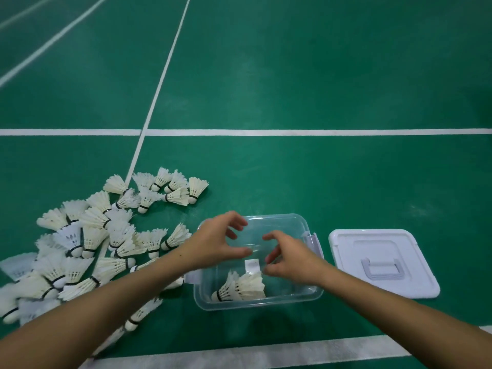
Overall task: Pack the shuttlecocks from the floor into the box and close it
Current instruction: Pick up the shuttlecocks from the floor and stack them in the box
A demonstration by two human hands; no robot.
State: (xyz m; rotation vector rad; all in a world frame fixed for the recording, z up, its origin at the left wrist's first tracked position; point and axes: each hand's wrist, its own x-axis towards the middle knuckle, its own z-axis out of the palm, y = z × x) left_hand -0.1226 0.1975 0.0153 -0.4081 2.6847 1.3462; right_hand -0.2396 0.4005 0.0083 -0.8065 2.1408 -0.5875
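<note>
1. Packing is at an early stage: both hands hover over a clear plastic box in the lower centre of the frame, with only a few shuttlecocks lying in its near left corner.

2. The left hand reaches in from the lower left with fingers and thumb loosely curved and apart, holding nothing visible. The right hand, just beside it over the box, also has its fingers curled and spread, with nothing visibly between them; its fingertips are slightly blurred.

3. The bulk of the job appears to remain: a large pile of shuttlecocks sprawls across the green court floor at the left of the frame, beside the box.

4. The next move likely calls for reaching left to the pile, gathering several by the feathers without crushing them, and laying them in the box.

5. The shuttlecocks are white and feathered, with rounded cork bases and a dark band; they lie on their sides, pointing every way.

6. The white lid, handle up, rests on the floor right of the box, not yet fitted.
</note>
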